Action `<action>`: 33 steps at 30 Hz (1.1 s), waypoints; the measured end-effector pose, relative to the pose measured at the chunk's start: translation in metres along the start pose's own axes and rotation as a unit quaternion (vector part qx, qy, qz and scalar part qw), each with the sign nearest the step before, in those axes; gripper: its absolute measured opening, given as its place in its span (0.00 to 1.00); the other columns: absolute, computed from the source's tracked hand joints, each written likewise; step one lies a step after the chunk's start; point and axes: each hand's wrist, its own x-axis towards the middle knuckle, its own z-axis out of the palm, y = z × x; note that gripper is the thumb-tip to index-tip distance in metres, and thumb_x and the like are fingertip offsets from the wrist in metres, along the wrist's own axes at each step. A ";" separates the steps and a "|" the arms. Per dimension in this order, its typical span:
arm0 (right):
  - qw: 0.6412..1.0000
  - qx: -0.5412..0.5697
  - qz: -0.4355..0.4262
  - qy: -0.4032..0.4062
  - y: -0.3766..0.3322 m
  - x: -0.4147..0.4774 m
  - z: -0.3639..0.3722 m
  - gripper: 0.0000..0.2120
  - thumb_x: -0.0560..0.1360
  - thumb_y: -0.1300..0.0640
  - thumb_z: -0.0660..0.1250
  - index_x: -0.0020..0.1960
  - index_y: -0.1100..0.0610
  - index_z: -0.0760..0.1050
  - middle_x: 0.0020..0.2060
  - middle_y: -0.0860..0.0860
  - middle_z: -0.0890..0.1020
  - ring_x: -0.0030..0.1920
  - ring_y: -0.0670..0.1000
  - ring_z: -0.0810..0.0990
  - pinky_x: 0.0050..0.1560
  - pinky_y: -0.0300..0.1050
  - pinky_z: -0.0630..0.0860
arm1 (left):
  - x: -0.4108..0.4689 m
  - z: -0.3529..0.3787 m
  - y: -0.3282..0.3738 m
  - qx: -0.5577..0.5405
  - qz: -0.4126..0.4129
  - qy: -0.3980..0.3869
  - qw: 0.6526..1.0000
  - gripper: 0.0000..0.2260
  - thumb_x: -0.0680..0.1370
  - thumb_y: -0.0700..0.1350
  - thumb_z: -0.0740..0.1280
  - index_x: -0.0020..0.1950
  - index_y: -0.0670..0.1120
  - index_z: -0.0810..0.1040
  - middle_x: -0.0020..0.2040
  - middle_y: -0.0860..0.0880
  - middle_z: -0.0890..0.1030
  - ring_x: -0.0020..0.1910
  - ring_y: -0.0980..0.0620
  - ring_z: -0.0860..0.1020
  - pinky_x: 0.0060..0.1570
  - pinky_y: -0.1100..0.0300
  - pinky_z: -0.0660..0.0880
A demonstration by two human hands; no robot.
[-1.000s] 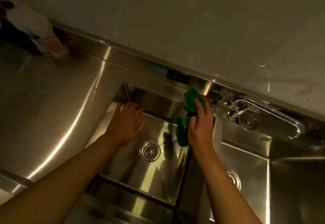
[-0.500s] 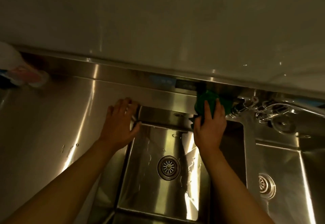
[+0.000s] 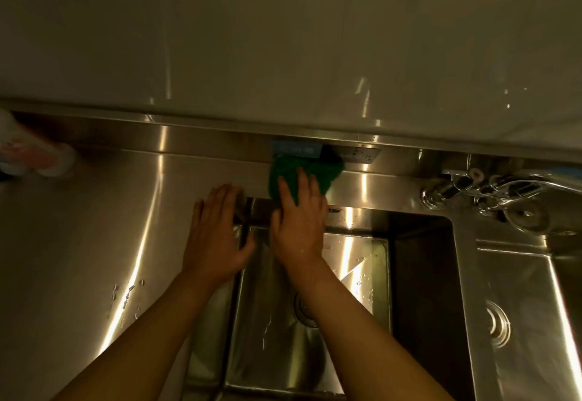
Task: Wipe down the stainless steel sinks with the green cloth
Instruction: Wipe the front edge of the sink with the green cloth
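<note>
The right hand (image 3: 299,224) lies flat on the green cloth (image 3: 304,172) and presses it on the back ledge of the left sink (image 3: 422,274), where the ledge meets the steel backsplash (image 3: 189,139). Its fingers are straight and a little apart, and they are not curled round the cloth. Half a second ago the cloth was at the back right corner of this sink, close to the faucet (image 3: 504,185). Now it is further left along the ledge, just under the blue label (image 3: 294,149), and well apart from the faucet. One second ago the cloth hung down from the fingers at the divider between the two sinks, while now it is bunched and spread under the fingers.

The left hand (image 3: 217,234) stays at the back left corner of the same sink, as before. It lies palm down on the counter (image 3: 78,243) with straight fingers close together and the thumb out over the sink edge. The two hands were clearly apart earlier and now they are just beside each other.

The right forearm now covers part of the left drain (image 3: 300,307), which was fully visible half a second ago. The right sink (image 3: 535,290) is beside it, and a blurred bottle (image 3: 34,158) lies on the counter at the far left edge.
</note>
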 end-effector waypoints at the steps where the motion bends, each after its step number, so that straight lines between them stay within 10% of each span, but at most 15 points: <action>1: 1.000 0.000 -0.015 -0.011 -0.010 0.001 0.004 0.30 0.75 0.51 0.62 0.76 0.51 0.67 0.77 0.58 0.64 0.78 0.61 0.59 0.74 0.62 0.61 | -0.001 0.000 0.001 0.001 -0.001 -0.001 1.000 0.41 0.76 0.60 0.66 0.85 0.51 0.51 0.84 0.48 0.58 0.84 0.48 0.55 0.81 0.40 0.51; 13: 0.982 -0.010 -0.162 -0.101 -0.012 0.009 0.001 0.33 0.77 0.53 0.67 0.79 0.49 0.62 0.80 0.56 0.60 0.80 0.60 0.56 0.76 0.60 0.59 | -0.001 -0.003 0.006 0.023 -0.005 0.008 1.000 0.41 0.77 0.62 0.66 0.84 0.49 0.54 0.83 0.46 0.60 0.82 0.45 0.58 0.80 0.38 0.54; 33: 0.996 -0.082 0.016 -0.028 0.166 -0.021 -0.107 0.29 0.79 0.56 0.66 0.78 0.52 0.65 0.78 0.58 0.64 0.79 0.62 0.58 0.77 0.60 0.61 | -0.001 0.000 -0.001 0.056 0.019 0.007 0.998 0.39 0.76 0.65 0.64 0.82 0.48 0.61 0.82 0.45 0.61 0.80 0.41 0.61 0.78 0.36 0.57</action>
